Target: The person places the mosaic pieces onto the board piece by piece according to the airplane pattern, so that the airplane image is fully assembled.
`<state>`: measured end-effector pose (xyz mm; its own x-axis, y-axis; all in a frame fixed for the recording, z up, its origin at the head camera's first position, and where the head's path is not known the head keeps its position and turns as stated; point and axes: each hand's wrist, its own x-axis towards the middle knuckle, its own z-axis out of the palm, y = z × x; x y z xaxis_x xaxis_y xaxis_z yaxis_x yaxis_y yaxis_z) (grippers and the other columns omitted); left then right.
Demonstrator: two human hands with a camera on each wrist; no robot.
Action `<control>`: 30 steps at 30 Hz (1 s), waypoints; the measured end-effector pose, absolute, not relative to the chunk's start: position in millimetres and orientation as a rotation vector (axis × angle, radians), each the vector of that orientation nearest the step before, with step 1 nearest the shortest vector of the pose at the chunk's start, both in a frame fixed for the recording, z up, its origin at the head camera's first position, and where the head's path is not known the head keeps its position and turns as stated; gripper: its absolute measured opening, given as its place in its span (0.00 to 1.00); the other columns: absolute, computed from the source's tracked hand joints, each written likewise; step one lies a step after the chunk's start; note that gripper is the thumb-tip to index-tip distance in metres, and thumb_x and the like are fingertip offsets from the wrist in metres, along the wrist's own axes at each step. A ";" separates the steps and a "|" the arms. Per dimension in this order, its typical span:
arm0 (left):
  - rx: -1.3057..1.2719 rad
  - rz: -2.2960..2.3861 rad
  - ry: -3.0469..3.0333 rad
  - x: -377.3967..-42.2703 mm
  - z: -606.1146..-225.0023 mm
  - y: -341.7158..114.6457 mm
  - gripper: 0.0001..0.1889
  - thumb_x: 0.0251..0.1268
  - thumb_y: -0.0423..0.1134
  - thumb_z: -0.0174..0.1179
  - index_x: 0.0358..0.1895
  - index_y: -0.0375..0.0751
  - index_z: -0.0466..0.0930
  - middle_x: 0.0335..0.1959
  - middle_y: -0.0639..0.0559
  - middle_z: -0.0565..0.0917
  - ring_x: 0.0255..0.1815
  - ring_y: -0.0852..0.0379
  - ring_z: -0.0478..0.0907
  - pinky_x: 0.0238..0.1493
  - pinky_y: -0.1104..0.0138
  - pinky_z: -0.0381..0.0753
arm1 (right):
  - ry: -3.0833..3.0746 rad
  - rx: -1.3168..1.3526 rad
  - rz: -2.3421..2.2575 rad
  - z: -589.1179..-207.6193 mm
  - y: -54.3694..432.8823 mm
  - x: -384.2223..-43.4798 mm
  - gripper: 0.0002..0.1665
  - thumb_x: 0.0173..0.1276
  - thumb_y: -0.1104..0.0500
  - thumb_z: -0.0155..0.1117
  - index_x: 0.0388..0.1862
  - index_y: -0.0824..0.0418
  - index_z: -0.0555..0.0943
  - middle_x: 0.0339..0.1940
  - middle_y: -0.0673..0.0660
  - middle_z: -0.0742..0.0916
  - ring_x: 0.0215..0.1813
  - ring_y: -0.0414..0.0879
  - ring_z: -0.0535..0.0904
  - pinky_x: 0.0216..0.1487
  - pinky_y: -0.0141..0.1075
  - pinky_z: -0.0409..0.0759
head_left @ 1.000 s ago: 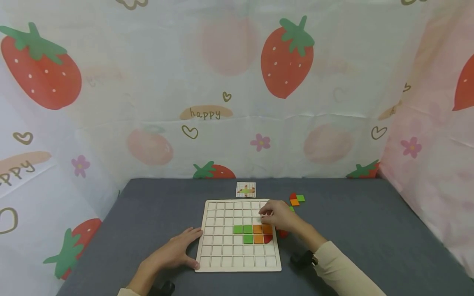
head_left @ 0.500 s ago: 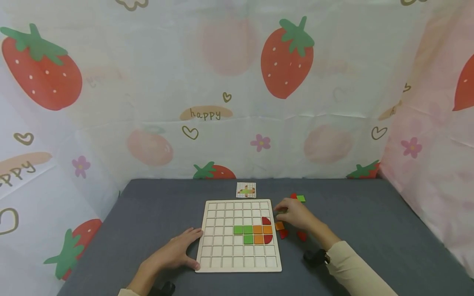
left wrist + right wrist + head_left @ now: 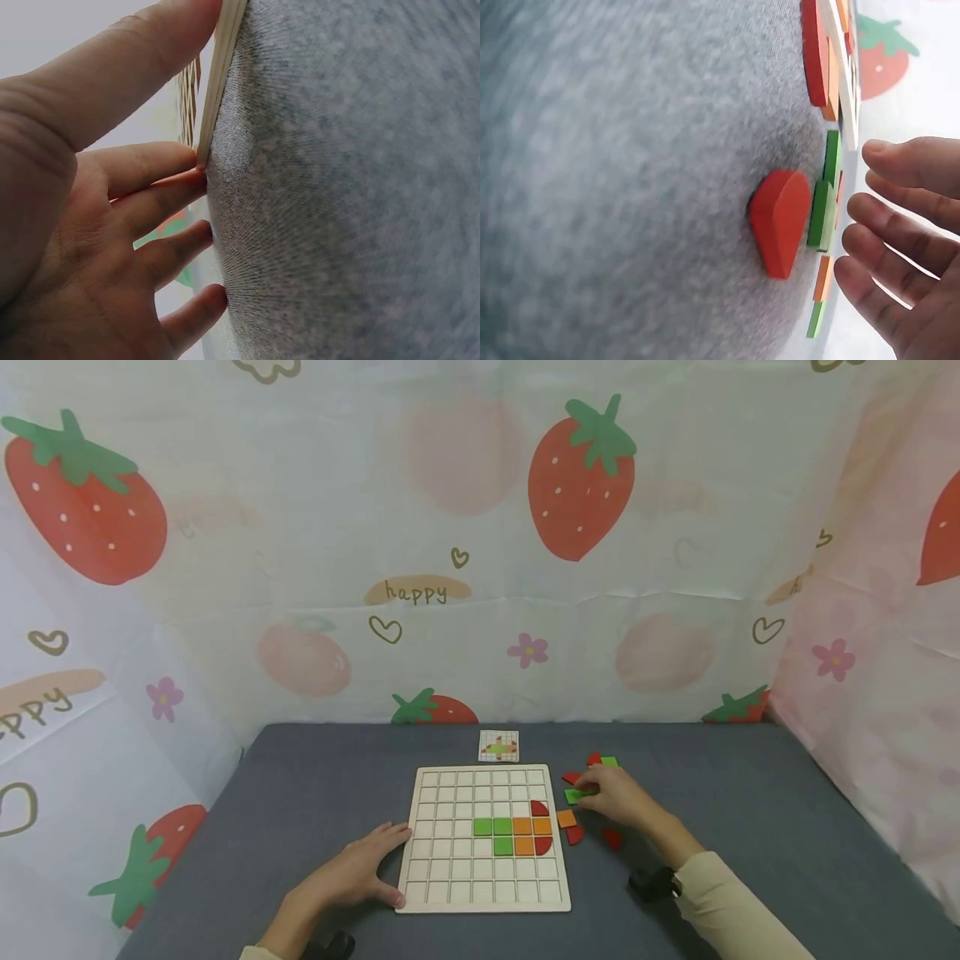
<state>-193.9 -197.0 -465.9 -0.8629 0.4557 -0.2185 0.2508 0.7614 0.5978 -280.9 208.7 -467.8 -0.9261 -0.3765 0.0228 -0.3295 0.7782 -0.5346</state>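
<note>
A pale gridded board lies on the dark cloth, with green tiles, orange tiles and two red quarter-round tiles in its cells. Along the board's left edge, my left hand touches it with fingers spread, the thumb against the near corner. To the right of the board, my right hand hovers at a loose green tile. In the right wrist view its relaxed fingers stand beside two green tiles, with nothing between them.
Loose tiles lie right of the board: an orange one, a red one, another red one, and a green one farther back. A small pattern card lies behind the board. A printed curtain backs the table.
My right hand has moved from over the board's right side to the loose tiles, leaving a red quarter-round tile in a cell above the orange ones. My left hand stays put.
</note>
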 end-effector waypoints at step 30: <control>0.502 0.810 2.618 -195.0 -467.4 -196.1 0.50 0.41 0.48 0.77 0.71 0.33 0.64 0.74 0.37 0.64 0.77 0.33 0.52 0.66 0.32 0.54 | 2.947 -0.601 -0.542 -466.4 217.3 -273.6 0.12 0.55 0.65 0.73 0.40 0.65 0.87 0.33 0.54 0.84 0.35 0.44 0.78 0.39 0.42 0.81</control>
